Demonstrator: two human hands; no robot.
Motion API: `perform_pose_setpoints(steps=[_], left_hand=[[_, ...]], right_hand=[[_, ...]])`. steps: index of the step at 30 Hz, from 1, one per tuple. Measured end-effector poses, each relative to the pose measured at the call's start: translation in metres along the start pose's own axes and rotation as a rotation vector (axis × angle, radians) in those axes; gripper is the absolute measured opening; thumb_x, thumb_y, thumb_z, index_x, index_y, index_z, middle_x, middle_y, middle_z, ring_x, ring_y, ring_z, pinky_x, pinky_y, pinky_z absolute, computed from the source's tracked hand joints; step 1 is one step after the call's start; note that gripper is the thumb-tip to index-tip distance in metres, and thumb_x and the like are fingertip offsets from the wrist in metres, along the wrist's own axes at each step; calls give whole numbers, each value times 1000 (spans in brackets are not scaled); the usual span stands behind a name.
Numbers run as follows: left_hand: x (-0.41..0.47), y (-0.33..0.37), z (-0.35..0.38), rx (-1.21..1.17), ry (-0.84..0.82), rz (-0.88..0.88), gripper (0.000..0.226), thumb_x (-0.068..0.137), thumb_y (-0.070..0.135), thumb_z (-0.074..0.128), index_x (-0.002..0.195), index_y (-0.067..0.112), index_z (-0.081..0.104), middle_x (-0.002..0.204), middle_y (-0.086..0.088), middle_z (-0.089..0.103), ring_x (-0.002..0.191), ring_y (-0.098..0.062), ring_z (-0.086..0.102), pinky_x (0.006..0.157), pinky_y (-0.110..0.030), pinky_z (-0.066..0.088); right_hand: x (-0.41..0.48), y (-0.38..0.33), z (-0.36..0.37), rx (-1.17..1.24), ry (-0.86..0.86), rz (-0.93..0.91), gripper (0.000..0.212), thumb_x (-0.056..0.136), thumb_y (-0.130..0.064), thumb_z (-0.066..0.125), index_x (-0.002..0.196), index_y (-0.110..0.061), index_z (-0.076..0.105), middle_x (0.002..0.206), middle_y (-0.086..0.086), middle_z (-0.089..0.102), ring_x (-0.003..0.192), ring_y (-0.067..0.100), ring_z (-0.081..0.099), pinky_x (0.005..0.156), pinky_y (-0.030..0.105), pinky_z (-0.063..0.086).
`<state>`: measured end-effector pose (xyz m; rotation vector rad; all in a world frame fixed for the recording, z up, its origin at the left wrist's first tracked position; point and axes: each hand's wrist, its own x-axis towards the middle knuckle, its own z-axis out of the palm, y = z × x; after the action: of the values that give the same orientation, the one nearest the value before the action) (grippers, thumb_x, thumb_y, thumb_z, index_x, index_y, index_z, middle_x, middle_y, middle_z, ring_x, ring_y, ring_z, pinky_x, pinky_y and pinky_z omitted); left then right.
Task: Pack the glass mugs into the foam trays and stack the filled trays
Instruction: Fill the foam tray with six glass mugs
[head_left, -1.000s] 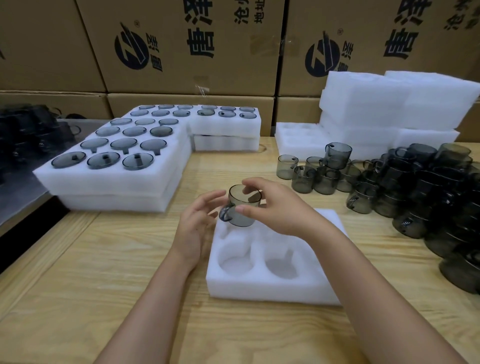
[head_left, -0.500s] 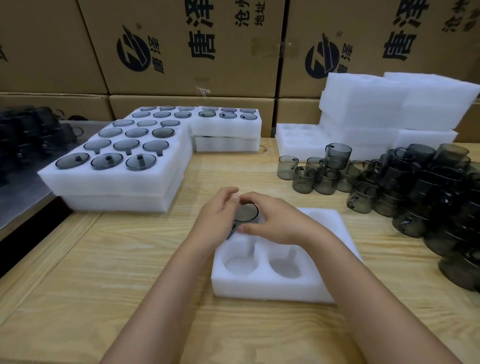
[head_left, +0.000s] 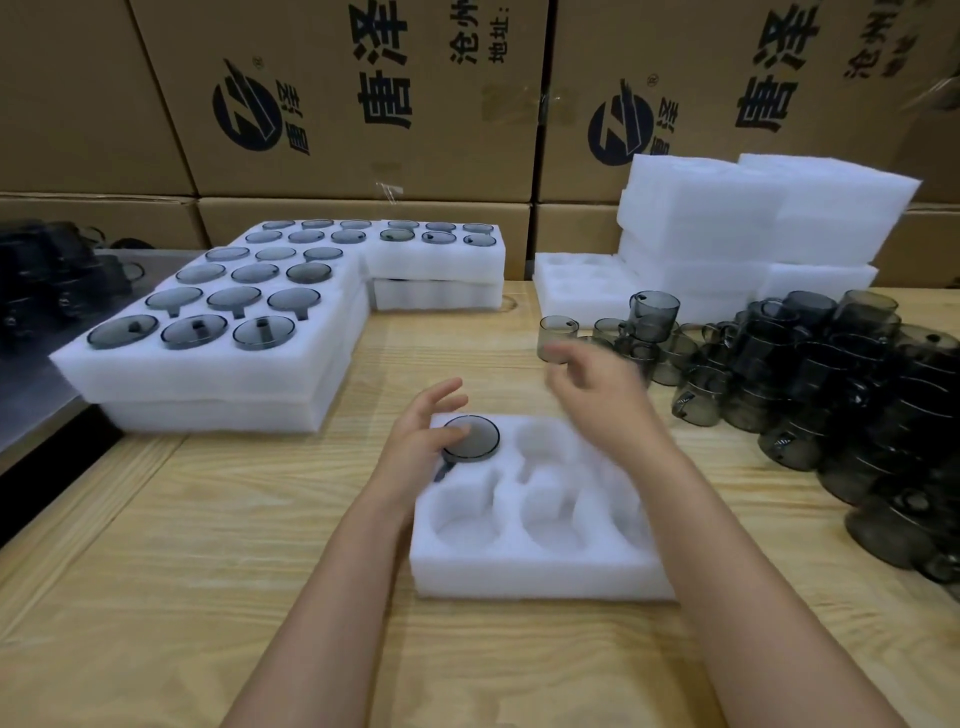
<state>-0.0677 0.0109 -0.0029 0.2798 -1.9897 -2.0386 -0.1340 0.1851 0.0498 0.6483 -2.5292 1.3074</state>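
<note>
"唐泽" on cardbd boxes (head_left: 337, 171)

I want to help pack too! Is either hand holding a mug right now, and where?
Neither grips one. The left hand only touches the rim of the mug seated in the foam tray; the right hand hovers empty.

left hand (head_left: 415, 441) is touching glass mug (head_left: 475, 439) sitting in far-left pocket of foam tray (head_left: 545, 571) | right hand (head_left: 602, 395) is hovering, blurred, fingers loose | loose mugs (head_left: 805, 374) are standing at right
</note>
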Motion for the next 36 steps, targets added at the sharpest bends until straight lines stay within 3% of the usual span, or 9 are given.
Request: perform_pose_setpoints(steps=[3,7,10,15,21,25,28,31,36], left_hand=[[0,2,6,-134,58,3,42,86,-13,50,118,14,57,105,-12,64,72,-3,64,47,-13,41],[0,2,8,-236,124,-16,35,87,-11,48,115,7,59,92,-13,67,63,-4,66,42,-16,43],[1,2,10,-272,123,-43,33,88,-9,46,111,9,61,92,-13,68,67,-10,67,44,-20,44],[2,-1,7,-283,111,-46,31,87,-8,47,107,11,63,90,-10,71,70,-12,68,52,-21,50],[3,-3,7,-283,77,-34,34,84,-13,46,106,7,63,90,-10,70,72,-9,69,58,-17,51],[3,-4,7,-232,91,-19,35,84,-13,47,105,9,64,91,-9,71,77,-12,67,64,-19,52],[3,-4,8,-217,109,-15,35,84,-12,47,104,9,64,88,-6,72,76,-10,67,64,-18,52],[3,-2,10,-188,124,2,33,84,-12,46,104,7,64,85,-4,71,68,0,66,55,-11,48],[1,-1,11,-272,125,-36,33,84,-12,45,107,4,63,81,-6,72,70,-10,68,57,-17,52]], right_hand=[[16,32,-36,-142,314,134,24,91,-17,48,102,-10,68,104,10,68,99,28,59,75,26,38],[14,82,-61,-484,186,341,36,95,-18,41,127,-7,53,129,16,52,116,36,49,90,41,42],[14,98,-63,-642,96,414,32,95,-15,40,120,0,53,124,20,49,114,40,47,86,42,42],[14,100,-62,-632,48,410,30,91,-27,56,111,-6,65,120,18,48,112,38,47,90,42,44],[17,94,-53,-512,-21,359,18,88,-37,63,72,-27,63,127,11,48,126,29,31,98,37,31],[15,82,-58,-381,27,358,29,83,-28,69,58,-26,57,84,0,66,98,26,58,77,30,42],[16,67,-70,-428,178,251,20,80,-35,71,74,-19,61,91,5,63,93,27,56,74,30,40],[17,41,-78,-288,285,108,34,76,-42,73,98,-18,61,92,-4,57,93,19,53,74,29,38],[7,2,-60,52,-96,118,49,71,-51,74,113,-30,60,94,-11,63,89,7,59,72,25,45]])
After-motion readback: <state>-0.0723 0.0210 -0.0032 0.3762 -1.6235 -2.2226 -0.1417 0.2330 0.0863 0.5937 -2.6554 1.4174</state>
